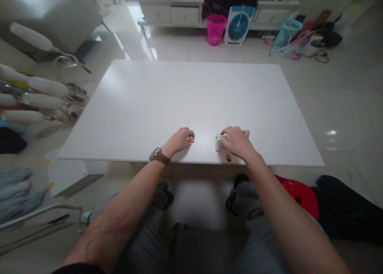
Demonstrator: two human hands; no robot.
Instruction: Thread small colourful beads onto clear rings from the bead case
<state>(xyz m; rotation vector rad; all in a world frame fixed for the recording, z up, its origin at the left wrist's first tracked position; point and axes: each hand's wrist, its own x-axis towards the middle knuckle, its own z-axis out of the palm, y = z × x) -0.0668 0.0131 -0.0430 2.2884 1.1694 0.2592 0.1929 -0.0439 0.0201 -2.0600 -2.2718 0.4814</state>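
Note:
On the near part of the white table [191,94], my left hand [180,139] has its fingers closed on a small red and white piece [190,139], too small to name. My right hand [237,140] grips a small white box [218,143] with green and coloured markings, close to the tabletop. A pale strip or flap [225,136] shows by its top edge, under my fingers. Just below the right hand, near the table's front edge, lies a small brown and orange piece [228,158]. A brown-strapped watch [159,155] is on my left wrist.
Beyond the table stand a pink basket [216,29], a blue and white box fan [239,24] and a light blue basket [287,33]. A red stool [299,196] is below at right. White padded equipment [42,86] stands at left.

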